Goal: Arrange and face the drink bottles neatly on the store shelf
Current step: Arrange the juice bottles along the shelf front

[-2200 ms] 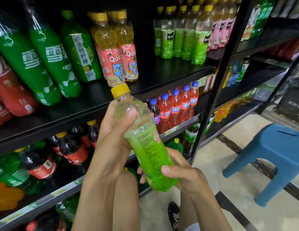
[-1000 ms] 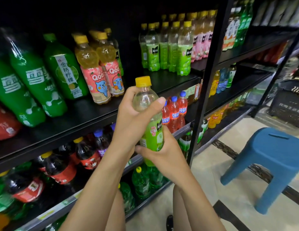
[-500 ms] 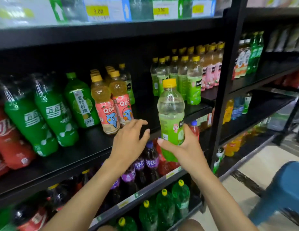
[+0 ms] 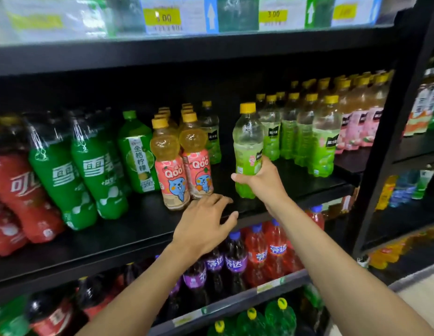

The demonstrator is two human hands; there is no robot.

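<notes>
At frame centre we see the yellow-capped green bottle (image 4: pixel 248 141), upright, its lower half gripped by our right hand (image 4: pixel 262 178) at the black shelf (image 4: pixel 138 221). The Qoo bottles (image 4: pixel 172 170) stand to its left and a matching green row (image 4: pixel 322 146) to its right. Our left hand (image 4: pixel 204 224), fingers spread and empty, hovers lower centre.

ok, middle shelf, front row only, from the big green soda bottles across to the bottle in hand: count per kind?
big green soda bottles: 2
green lime-drink bottle: 1
Qoo bottles: 2
green juice bottle, gripped by the right hand: 1
Total: 6
</notes>
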